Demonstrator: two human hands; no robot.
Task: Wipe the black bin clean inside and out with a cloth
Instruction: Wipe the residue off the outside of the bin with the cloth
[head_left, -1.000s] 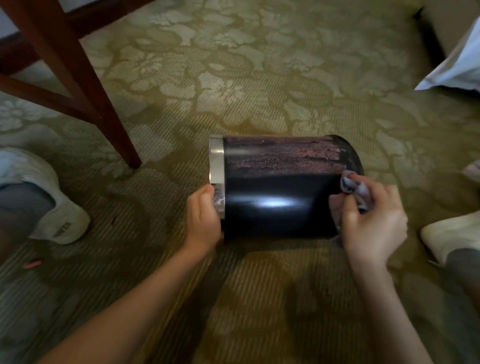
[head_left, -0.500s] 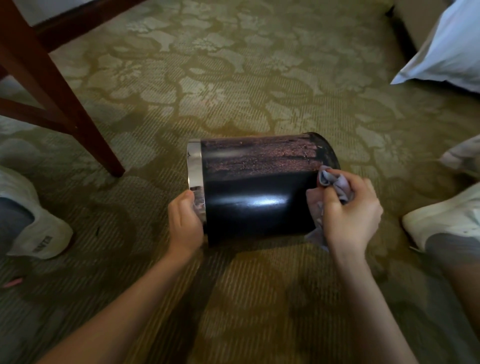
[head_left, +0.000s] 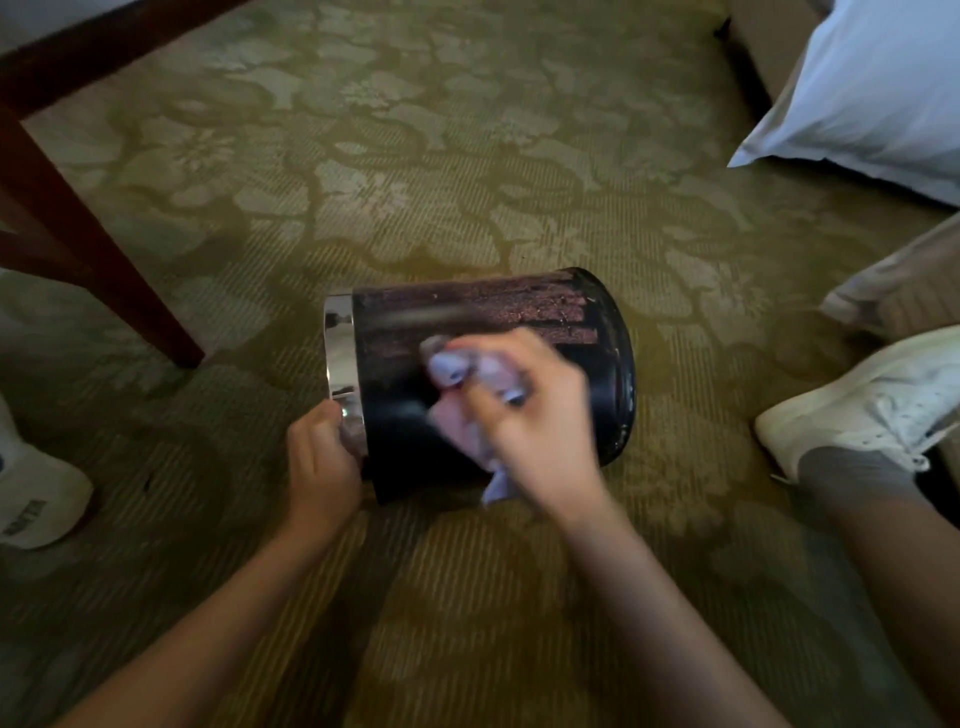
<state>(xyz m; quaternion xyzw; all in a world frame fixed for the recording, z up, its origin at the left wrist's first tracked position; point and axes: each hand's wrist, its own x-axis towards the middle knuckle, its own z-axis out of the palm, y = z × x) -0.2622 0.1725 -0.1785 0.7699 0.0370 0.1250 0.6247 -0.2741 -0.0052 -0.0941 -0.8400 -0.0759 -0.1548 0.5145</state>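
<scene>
Gripping the rim (head_left: 340, 353) at the left end of the black bin (head_left: 605, 374) with my left hand (head_left: 322, 457), right hand (head_left: 540, 431) clutching the cloth (head_left: 457, 369) mid-wall, so it's lying lengthwise left-to-right.

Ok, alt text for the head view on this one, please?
A person's right hand wipes a crumpled cloth over the side of a black bin lying on patterned carpet, while the left hand grips its silver rim. A white pillow lies far right.
</scene>
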